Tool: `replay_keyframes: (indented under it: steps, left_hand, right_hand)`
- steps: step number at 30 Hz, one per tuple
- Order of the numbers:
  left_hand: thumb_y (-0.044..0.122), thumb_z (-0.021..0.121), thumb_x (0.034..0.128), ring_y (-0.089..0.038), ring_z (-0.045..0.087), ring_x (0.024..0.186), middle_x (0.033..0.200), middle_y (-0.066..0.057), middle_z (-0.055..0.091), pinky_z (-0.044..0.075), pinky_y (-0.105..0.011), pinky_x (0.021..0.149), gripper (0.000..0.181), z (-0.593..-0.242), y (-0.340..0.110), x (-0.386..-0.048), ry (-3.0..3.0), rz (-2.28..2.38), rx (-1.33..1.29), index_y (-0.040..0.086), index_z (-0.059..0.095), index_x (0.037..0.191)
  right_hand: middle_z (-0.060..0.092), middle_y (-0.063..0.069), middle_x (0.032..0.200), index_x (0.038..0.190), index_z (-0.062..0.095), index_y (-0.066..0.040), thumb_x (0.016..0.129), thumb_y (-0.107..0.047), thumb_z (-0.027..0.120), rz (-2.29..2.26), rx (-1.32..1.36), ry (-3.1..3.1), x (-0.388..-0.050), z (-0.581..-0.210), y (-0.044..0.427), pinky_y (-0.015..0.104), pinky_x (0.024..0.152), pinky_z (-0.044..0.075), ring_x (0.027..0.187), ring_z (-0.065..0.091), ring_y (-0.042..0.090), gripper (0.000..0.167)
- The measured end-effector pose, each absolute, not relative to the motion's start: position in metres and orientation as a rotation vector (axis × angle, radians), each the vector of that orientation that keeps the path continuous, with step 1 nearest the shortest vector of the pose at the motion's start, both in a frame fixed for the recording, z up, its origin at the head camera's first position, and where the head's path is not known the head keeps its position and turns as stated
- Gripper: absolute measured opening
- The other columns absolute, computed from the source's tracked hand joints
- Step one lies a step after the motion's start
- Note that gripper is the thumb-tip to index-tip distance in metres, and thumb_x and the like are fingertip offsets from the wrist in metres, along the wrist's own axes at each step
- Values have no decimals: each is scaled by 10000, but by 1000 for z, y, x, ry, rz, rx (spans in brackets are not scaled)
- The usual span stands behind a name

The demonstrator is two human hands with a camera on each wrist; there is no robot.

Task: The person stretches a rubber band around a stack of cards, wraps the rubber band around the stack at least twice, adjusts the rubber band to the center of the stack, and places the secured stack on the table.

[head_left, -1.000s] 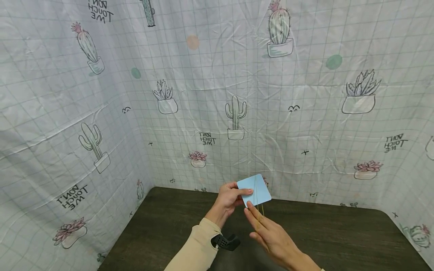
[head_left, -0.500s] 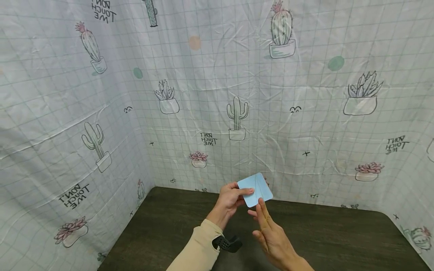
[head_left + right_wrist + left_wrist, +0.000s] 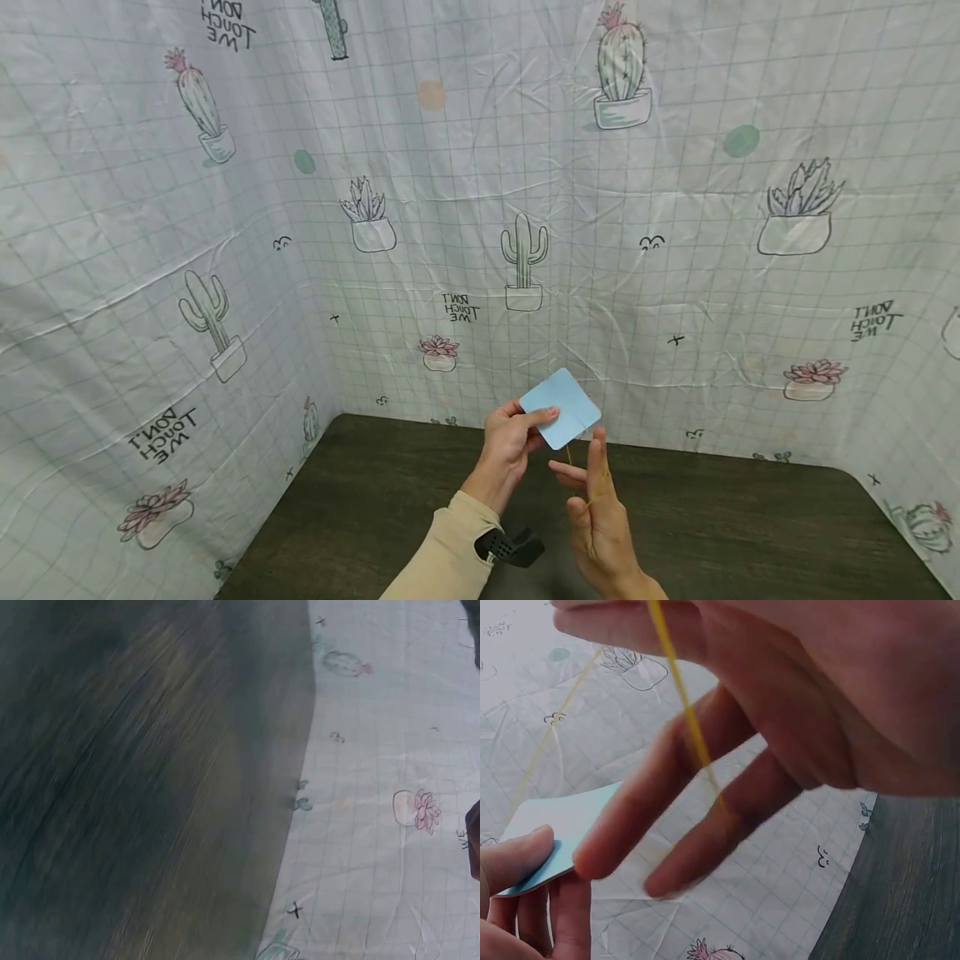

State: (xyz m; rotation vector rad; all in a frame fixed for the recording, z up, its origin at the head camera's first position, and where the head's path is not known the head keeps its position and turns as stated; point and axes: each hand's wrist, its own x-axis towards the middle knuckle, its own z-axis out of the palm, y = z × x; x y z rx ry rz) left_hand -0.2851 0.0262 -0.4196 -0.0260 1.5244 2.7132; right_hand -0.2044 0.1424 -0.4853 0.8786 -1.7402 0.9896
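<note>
A light blue square card (image 3: pixel 564 402) with rounded corners is held up over the table. My left hand (image 3: pixel 508 446) pinches it, thumb on its face and fingers behind. A thin yellow rubber band (image 3: pixel 676 675) is stretched across the fingers of my right hand (image 3: pixel 606 529), which are extended near the card's lower right corner. One strand runs off toward the card in the left wrist view; how the band lies at the card is hard to see. The right wrist view shows only a sliver of a hand at its right edge.
Below the hands is a dark wood-grain table (image 3: pixel 750 517). A pale gridded curtain (image 3: pixel 420 275) printed with cacti hangs behind it and along both sides. On the left wrist sits a black strap (image 3: pixel 513 547), over a beige sleeve (image 3: pixel 450 550).
The right hand has turned more upright and shifted slightly right, its fingers spreading apart. The card has turned and risen a little. Band strands that crossed its face are now barely visible there.
</note>
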Motion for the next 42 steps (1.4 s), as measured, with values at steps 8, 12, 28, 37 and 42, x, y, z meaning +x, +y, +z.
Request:
replay_keyframes:
  steps: [8, 12, 28, 37, 42]
  left_hand:
    - [-140, 766, 769, -187, 709, 709, 769, -72, 699, 578, -307, 619, 180, -419, 28, -281, 1474, 2781, -21, -7, 665, 835]
    - [-138, 766, 772, -192, 715, 720, 784, -73, 702, 578, -307, 630, 185, -419, 25, -282, 1499, 2759, -35, -24, 676, 886]
    - [-104, 820, 728, -154, 671, 649, 738, -50, 637, 527, -259, 568, 298, -422, 27, -278, 1636, 2825, -61, 70, 579, 716]
    - [-120, 821, 697, -150, 637, 661, 725, -39, 613, 517, -261, 574, 316, -425, 26, -278, 1725, 2885, 59, 63, 563, 708]
    - [-128, 826, 691, -150, 633, 669, 718, -40, 621, 518, -254, 580, 303, -427, 25, -277, 1779, 2888, 113, 41, 575, 703]
  right_hand:
    - [201, 149, 1640, 1573, 12, 39, 1101, -92, 340, 1470, 934, -1590, -201, -483, 136, 228, 959, 483, 1084, 657, 135, 589]
    - [106, 114, 1672, 1587, 0, 0, 1096, -28, 301, 1610, 938, -1523, -200, -480, 137, 228, 928, 502, 1049, 673, 135, 577]
    - [71, 59, 1683, 1616, -30, -181, 1116, -282, 109, 2046, 366, -1591, -185, -457, 137, 305, 756, 572, 776, 720, 182, 529]
    - [46, 122, 1669, 1590, -78, -35, 1090, -456, 118, 2350, 332, -1568, -190, -460, 148, 324, 788, 569, 796, 715, 146, 682]
    - [-12, 163, 1651, 1571, -104, 8, 1078, -489, 122, 2466, 423, -1562, -192, -464, 154, 317, 801, 566, 823, 708, 135, 736]
